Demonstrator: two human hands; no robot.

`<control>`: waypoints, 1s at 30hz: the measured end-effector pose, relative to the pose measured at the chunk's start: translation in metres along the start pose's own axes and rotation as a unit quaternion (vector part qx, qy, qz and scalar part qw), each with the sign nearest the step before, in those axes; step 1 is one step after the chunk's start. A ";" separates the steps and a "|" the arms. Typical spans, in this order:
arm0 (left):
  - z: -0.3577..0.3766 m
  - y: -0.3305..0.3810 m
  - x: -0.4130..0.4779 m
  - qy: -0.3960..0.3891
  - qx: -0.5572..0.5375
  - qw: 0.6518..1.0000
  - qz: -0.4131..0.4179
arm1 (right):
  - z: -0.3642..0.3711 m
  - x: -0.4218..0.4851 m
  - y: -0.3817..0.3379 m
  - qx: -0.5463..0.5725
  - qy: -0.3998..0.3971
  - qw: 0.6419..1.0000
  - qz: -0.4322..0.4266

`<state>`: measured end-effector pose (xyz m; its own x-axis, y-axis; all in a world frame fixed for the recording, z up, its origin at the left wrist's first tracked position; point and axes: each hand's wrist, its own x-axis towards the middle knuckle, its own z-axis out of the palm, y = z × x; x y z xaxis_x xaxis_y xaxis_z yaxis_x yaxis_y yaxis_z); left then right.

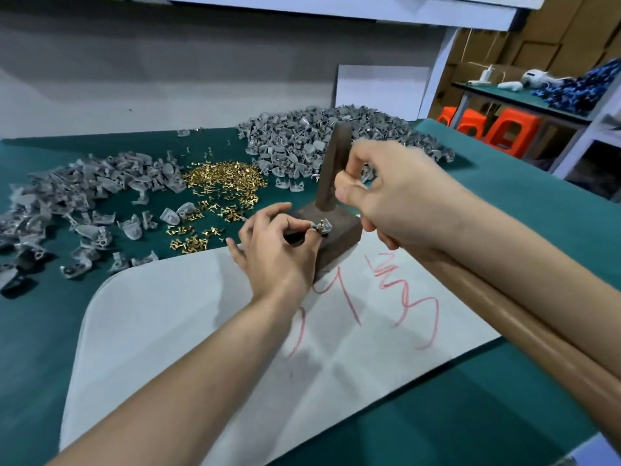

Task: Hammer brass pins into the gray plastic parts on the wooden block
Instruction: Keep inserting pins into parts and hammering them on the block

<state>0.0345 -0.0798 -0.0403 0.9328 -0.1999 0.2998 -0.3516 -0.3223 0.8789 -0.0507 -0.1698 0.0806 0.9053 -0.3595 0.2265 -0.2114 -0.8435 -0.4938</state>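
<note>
Fingertips (299, 227) of my left hand (275, 253) are pinched on a small gray plastic part (325, 228), holding it on the top face of the wooden block (339, 242), near the block's front edge. A short brass pin (321, 223) stands upright out of the part, its head uppermost. The part is pale gray with a dull sheen, and most of its shape is hidden behind my fingers. My little finger is spread away to the left, down by the white sheet (161, 317).

My right hand (400, 203) grips the hammer (336, 163), fingers and thumb curled round the handle close under the head. The dark head stands nearly upright with its lower end on or just over the block's far side, beyond the pin; I cannot tell whether it touches. The glossy brown handle (504, 319) runs back under my right forearm.

The block is dark brown, squarish, and sits on the white sheet, which carries red handwriting (406, 297). The sheet lies on a green mat (43, 348). Beyond my left hand is a loose heap of brass pins (225, 176), with gray plastic parts piled to its left (84, 190) and a larger mound behind the hammer (302, 139). Orange stools (510, 126) stand at the far right.
</note>
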 end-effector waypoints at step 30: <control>-0.004 0.004 -0.002 0.004 0.004 1.000 0.000 | 0.007 -0.002 0.000 -0.021 0.019 0.999 -0.021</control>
<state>0.0317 -0.0773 -0.0358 0.9333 -0.1922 0.3032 -0.3524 -0.3298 0.8758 -0.0500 -0.1662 0.0747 0.8988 -0.3383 0.2788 -0.1899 -0.8737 -0.4479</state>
